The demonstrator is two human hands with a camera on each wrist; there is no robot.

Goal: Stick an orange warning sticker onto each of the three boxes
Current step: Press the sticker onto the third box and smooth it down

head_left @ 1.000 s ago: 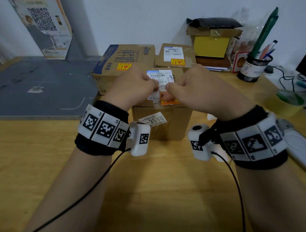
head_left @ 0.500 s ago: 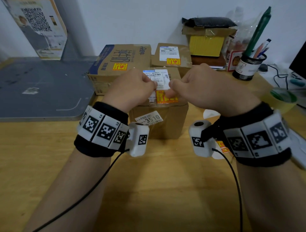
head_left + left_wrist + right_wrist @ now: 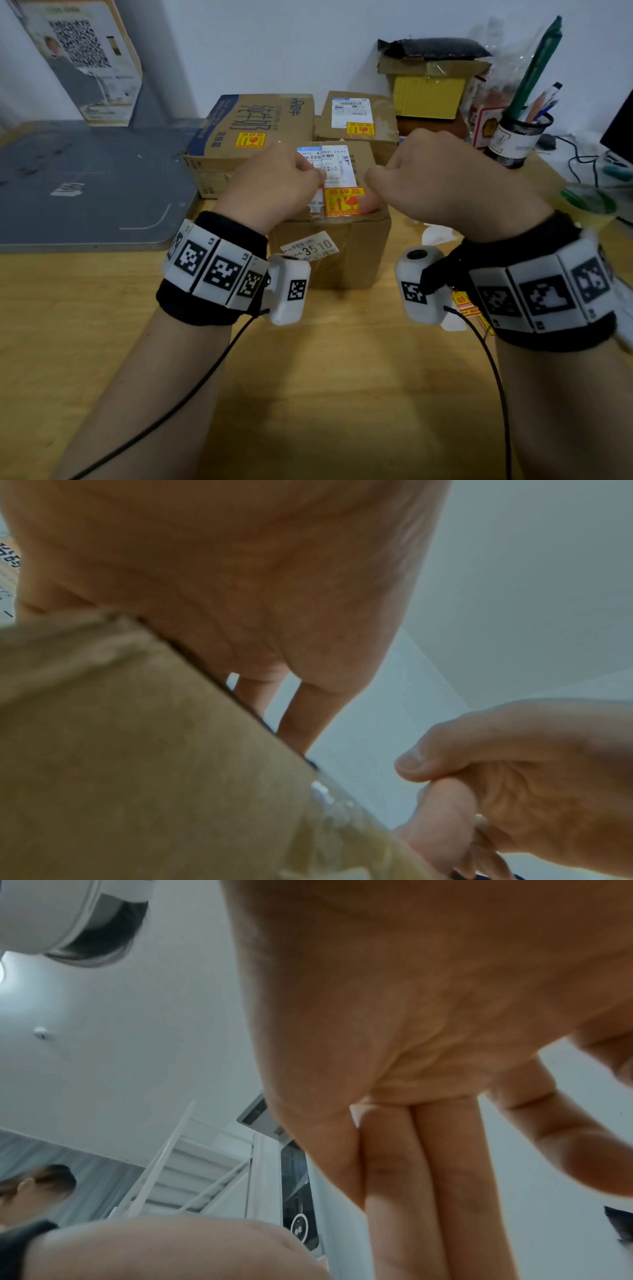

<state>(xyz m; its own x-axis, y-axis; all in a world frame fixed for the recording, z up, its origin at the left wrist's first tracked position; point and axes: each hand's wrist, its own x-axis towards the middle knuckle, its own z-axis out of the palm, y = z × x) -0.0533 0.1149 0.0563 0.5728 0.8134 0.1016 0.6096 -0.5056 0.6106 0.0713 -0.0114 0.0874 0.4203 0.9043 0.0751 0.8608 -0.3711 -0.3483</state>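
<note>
While both hands hover, left hand (image 3: 274, 185) loosely curled, right hand (image 3: 442, 181) fingers extended, orange sticker (image 3: 343, 201) lies crosswise between them.

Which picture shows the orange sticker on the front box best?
The head view: the orange sticker lies flat on top of the front box, facing the camera. The wrist views show hands and some cardboard, no sticker.

A wooden table (image 3: 102, 342) carries three cardboard boxes: a small one (image 3: 346, 253) in front, a wide one (image 3: 239, 137) behind on the left, another (image 3: 383, 137) behind on the right. A grey mat (image 3: 85, 188) lies at the left, a pen cup (image 3: 517, 140) at the right.
</note>
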